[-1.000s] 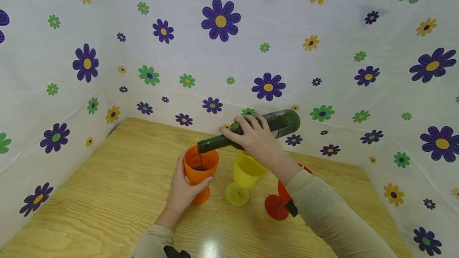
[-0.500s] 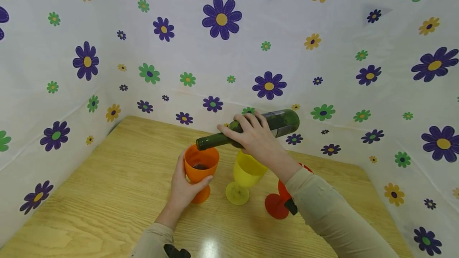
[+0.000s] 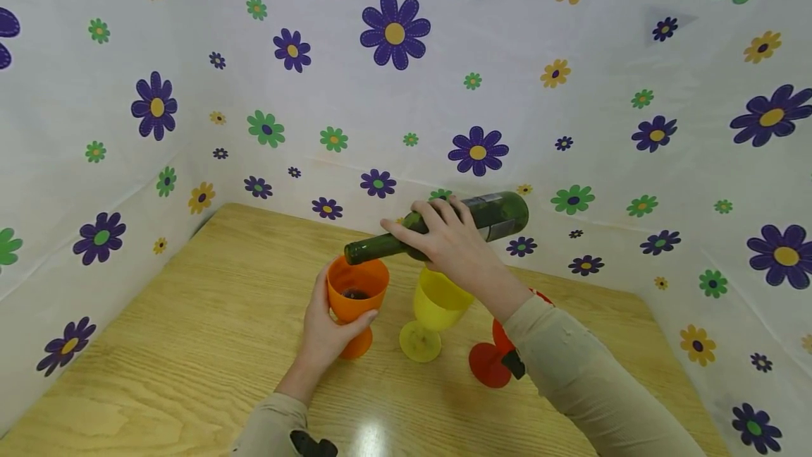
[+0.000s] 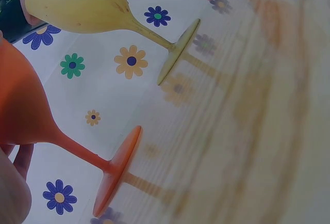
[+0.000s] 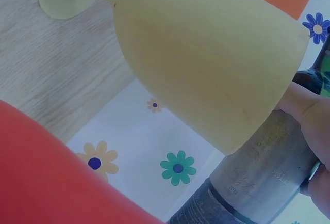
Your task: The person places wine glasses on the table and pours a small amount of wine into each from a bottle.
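Note:
My left hand (image 3: 325, 330) grips the bowl of an orange goblet (image 3: 357, 305), which stands upright with some dark liquid in the bottom. Above it, my right hand (image 3: 453, 242) holds a green wine bottle (image 3: 507, 216) by the shoulder and upper body. The bottle lies tilted, its mouth over the goblet's far rim and slightly lower than its base. No stream shows at the mouth. In the right wrist view the bottle's pale label (image 5: 263, 167) shows beside the right hand's fingers. Part of the orange bowl is cut off in the left wrist view.
A yellow goblet (image 3: 438, 309) stands right of the orange one, beneath the right hand. Farther right, a red goblet (image 3: 490, 365) is partly hidden by the right forearm. All are on a wooden table (image 3: 209, 316) backed by a flower-patterned sheet (image 3: 317, 90).
The dark stream from the bottle into the orange goblet has stopped. The bottle's mouth has risen slightly and shifted a little left. The left hand keeps its grip on the goblet.

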Tool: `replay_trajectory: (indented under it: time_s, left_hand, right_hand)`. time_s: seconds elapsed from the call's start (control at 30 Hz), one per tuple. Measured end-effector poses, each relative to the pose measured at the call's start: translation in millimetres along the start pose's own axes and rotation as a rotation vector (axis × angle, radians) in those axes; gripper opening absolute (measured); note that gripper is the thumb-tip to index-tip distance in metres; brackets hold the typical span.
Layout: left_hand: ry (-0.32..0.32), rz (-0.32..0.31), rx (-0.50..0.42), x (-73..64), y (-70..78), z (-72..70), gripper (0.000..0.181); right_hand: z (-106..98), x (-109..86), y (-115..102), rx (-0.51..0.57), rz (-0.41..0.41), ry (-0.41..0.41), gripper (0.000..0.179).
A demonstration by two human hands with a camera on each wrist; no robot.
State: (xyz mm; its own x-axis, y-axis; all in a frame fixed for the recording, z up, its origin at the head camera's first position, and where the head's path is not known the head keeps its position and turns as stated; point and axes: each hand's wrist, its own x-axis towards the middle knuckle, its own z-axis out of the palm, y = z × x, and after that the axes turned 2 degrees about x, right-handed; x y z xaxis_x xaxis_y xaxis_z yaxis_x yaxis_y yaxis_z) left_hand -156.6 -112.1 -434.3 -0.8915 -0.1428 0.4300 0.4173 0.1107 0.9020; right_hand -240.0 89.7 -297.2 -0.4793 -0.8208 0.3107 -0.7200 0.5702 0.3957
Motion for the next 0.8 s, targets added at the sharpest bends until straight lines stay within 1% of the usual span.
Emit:
replay_trajectory:
  time_s: [0.3, 0.53, 0.8]
  left_hand:
    - [0.002, 0.004, -0.004, 0.2, -1.2, 0.5, 0.089]
    - [0.004, 0.006, 0.000, 0.5, -2.8, 0.4, 0.089]
    - [0.007, 0.015, 0.007, 0.8, -2.1, 0.4, 0.089]
  right_hand:
    - [0.9, 1.2, -1.0, 0.005, 0.002, 0.008, 0.089]
    - [-1.1, 1.6, -1.7, 0.039, 0.017, 0.020, 0.085]
    - [0.2, 1.4, -1.4, 0.076, 0.039, 0.009, 0.085]
